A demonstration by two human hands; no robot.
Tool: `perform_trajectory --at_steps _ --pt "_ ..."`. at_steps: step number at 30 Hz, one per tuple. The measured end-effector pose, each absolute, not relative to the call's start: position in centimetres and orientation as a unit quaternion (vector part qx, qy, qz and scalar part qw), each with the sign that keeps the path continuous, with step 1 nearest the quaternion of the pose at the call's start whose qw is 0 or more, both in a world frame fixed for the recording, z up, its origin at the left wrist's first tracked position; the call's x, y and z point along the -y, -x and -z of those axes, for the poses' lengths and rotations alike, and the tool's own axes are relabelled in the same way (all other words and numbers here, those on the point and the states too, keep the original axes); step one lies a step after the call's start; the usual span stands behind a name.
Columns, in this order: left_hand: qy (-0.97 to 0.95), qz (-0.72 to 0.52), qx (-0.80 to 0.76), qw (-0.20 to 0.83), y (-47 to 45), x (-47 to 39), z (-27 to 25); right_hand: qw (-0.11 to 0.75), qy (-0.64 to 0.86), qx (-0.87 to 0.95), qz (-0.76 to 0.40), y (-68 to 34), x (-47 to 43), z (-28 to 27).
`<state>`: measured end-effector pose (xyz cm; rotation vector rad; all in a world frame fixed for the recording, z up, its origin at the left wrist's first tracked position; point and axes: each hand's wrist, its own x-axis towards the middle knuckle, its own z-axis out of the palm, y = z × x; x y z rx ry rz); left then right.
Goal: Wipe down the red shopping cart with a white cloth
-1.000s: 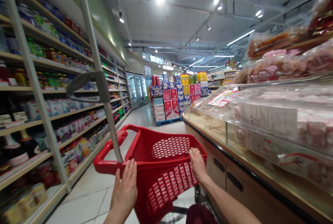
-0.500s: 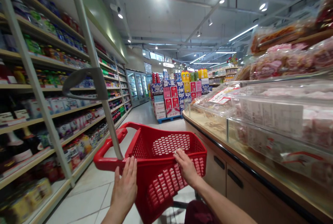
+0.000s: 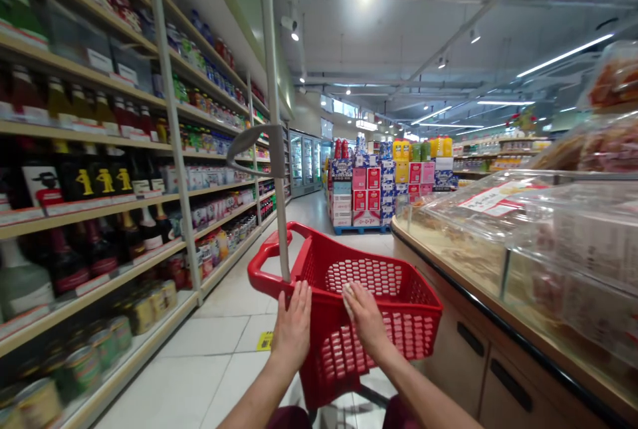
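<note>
A red plastic shopping basket cart (image 3: 369, 336) with perforated sides stands just in front of me, its long side towards me. My left hand (image 3: 294, 323) lies against the near rim by the handle end, fingers straight and together, holding nothing. Further along the same rim is my right hand (image 3: 366, 316), its fingers bent over the edge. A small white wad (image 3: 347, 291), perhaps a tissue or cloth, shows at its fingertips. From the handle end rises a grey metal pole (image 3: 272, 70) with a grey loop grip (image 3: 249, 150). The part of the basket's inside that shows holds no goods.
Shelves of bottles and cans (image 3: 100, 196) line the left side. A wooden counter (image 3: 448, 296) with clear-covered packaged food runs along the right. Stacked drink cartons (image 3: 366, 190) stand on a blue pallet ahead. A yellow floor sticker (image 3: 264, 341) lies left of the cart.
My view has turned left, so the cart and surroundings sit further right. My right hand has slid along the rim towards the left hand, which stays on the rim.
</note>
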<state>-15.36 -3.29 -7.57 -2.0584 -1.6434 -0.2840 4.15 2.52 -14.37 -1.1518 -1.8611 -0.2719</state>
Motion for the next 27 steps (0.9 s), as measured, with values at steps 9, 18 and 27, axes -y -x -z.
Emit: perform_trajectory --at_steps 9,18,27 --pt "0.772 0.174 0.55 0.269 16.5 3.5 7.6 0.527 0.415 0.741 0.025 1.9 -1.9 12.0" --pt "0.688 0.222 0.627 0.291 23.8 3.8 4.8 0.577 0.377 0.723 0.048 6.6 -2.1 10.5" --pt "0.693 0.205 0.624 0.297 23.7 3.8 4.9 0.502 0.208 0.804 0.241 7.0 -0.7 -0.7"
